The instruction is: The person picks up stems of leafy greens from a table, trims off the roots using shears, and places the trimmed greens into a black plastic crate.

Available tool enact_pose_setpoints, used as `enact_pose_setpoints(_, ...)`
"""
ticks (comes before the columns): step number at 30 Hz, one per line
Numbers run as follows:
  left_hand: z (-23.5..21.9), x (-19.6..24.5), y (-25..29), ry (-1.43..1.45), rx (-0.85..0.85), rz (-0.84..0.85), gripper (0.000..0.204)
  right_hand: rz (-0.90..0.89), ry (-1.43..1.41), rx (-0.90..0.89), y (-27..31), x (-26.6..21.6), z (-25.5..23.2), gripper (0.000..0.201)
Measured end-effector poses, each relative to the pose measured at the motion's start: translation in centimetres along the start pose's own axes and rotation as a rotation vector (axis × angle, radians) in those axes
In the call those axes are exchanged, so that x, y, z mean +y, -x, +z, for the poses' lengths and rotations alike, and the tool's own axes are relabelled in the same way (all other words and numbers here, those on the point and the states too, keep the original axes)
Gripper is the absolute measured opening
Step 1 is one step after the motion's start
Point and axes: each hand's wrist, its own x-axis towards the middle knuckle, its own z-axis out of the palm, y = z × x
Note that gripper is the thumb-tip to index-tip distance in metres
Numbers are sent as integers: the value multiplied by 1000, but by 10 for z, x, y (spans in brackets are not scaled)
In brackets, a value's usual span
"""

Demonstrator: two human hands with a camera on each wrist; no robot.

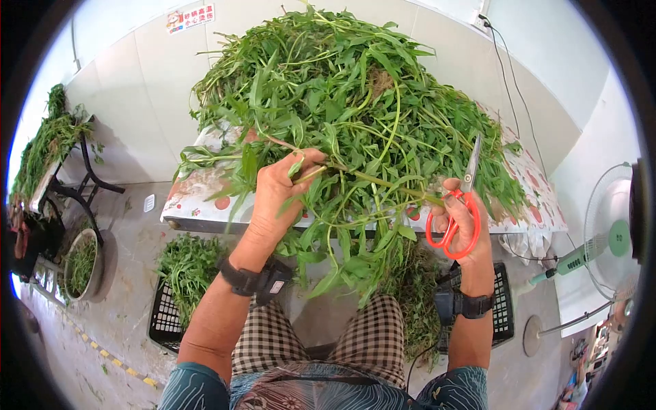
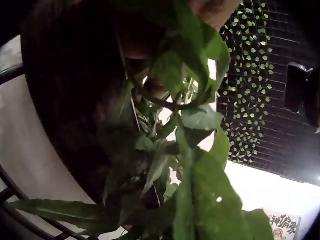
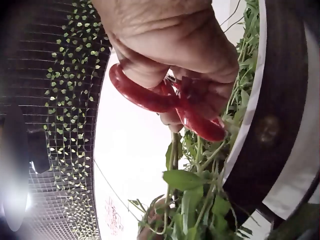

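My left hand [image 1: 281, 188] grips leafy green stems [image 1: 372, 179] near the front edge of the table, their leaves hanging over it. In the left wrist view, broad leaves [image 2: 200, 185] cover most of that hand's fingers. My right hand [image 1: 468, 229] holds scissors [image 1: 452, 236] with red loop handles, the blades pointing up and away from me. The right wrist view shows the red handles [image 3: 145, 97] around the fingers, and a stem [image 3: 172, 155] running down from the fingertips. Behind both hands rises a big heap of cut greens [image 1: 321, 89].
The heap lies on a table with a patterned cover [image 1: 195, 198]. Below stand a black crate [image 1: 165, 318] with greens at left and another black crate [image 1: 503, 307] at right. A standing fan [image 1: 618, 239] is at far right, a round tub [image 1: 96, 273] at left.
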Motion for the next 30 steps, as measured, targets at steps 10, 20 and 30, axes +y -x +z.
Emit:
enact_pose_setpoints(10,-2,15,0,-179,-75,120,13,56,-86,-30,2,-2,14,28)
enact_pose_setpoints(20,-5,10,2,17,-152,106,17,59,-73,-59,7,-5,17,28)
enact_pose_setpoints(30,-15,9,-9,131,-298,26,12,67,-279,-45,6,4,33,32)
